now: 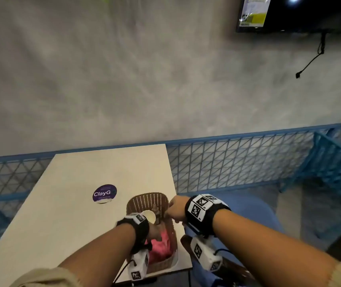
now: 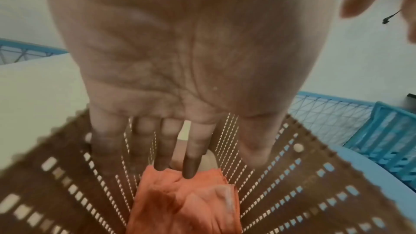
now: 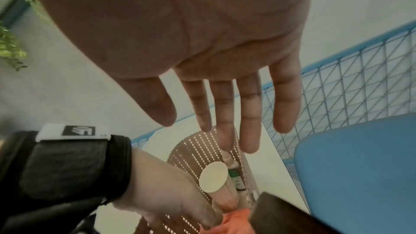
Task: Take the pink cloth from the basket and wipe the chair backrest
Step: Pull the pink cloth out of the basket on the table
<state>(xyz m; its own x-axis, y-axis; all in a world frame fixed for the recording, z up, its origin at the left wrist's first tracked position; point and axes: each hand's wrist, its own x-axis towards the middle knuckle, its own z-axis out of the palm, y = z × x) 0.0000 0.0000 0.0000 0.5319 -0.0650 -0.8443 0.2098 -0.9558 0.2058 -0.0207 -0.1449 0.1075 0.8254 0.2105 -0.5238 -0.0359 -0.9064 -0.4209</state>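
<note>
— While our left hand [image 2: 175,70] reaches into the brown perforated plastic basket [image 1: 171,235], where is the crumpled pink cloth [image 1: 159,248]?
— It lies at the basket's near end; our straight fingertips [image 2: 190,170] touch it, pinching nothing.
— And our right hand [image 3: 202,45]?
— It hovers above the basket, fingers spread, holding nothing.

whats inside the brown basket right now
The brown basket holds the pink cloth, a white-capped container and a small bottle. The left hand reaches in, fingertips at the cloth. Whatever is under the cloth is hidden.
</note>
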